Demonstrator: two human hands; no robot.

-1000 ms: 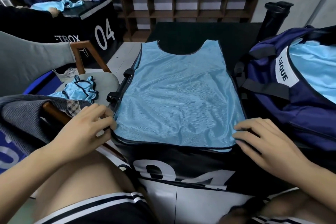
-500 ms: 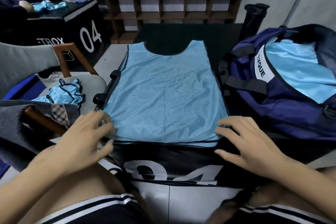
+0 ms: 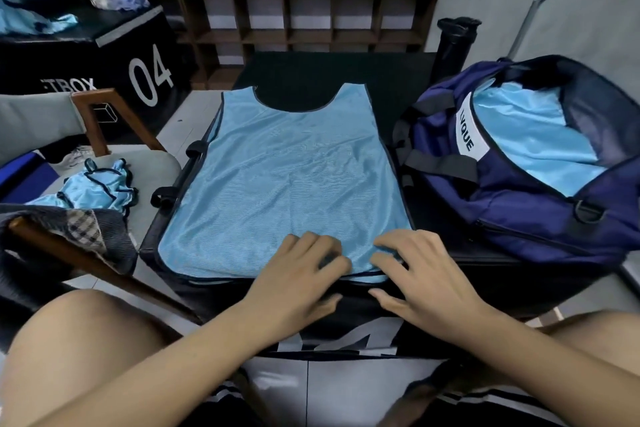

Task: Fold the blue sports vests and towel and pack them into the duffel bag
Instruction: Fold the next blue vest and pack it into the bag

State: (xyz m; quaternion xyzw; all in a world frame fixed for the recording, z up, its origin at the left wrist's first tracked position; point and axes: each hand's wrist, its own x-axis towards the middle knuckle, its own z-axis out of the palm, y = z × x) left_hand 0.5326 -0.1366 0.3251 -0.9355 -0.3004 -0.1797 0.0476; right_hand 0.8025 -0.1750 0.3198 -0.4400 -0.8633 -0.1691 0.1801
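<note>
Black box point(image 3: 329, 76), blue vest point(image 3: 287, 177) flat, left hand point(image 3: 298, 274) and right hand point(image 3: 422, 281) spread on near hem, duffel bag point(image 3: 519, 201) alongside

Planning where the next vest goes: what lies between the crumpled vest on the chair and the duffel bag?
The head view shows a flat blue vest spread on the black box, between the crumpled vest and duffel bag.
</note>
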